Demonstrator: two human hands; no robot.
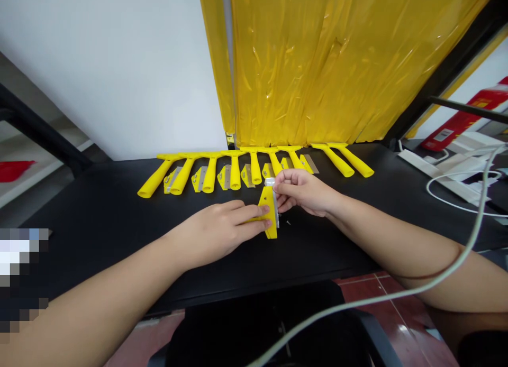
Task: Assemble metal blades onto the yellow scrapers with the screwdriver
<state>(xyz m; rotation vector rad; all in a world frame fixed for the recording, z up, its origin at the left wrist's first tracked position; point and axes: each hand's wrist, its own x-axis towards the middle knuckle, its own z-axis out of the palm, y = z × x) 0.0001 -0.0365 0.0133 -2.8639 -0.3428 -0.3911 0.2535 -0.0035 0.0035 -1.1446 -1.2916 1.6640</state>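
Note:
A yellow scraper (269, 219) with a metal blade along its right edge is gripped in the fingers of my left hand (224, 227); its handle is hidden behind that hand. My right hand (301, 190) is closed in a pinch at the blade's upper end, and I cannot make out exactly what it holds. A small shiny clear piece (270, 182) shows just left of its fingertips. Close by, a tiny screw (288, 222) lies on the black table (234, 272). Behind my hands, several yellow handles (183, 174) stand in a row, with yellow blade holders (225, 176) between them.
A yellow plastic sheet (317, 65) hangs behind the table beside a white panel (119, 65). White trays (440, 171) and a red package (464, 116) are at the right. A pale cable (377, 301) crosses the foreground over my right forearm.

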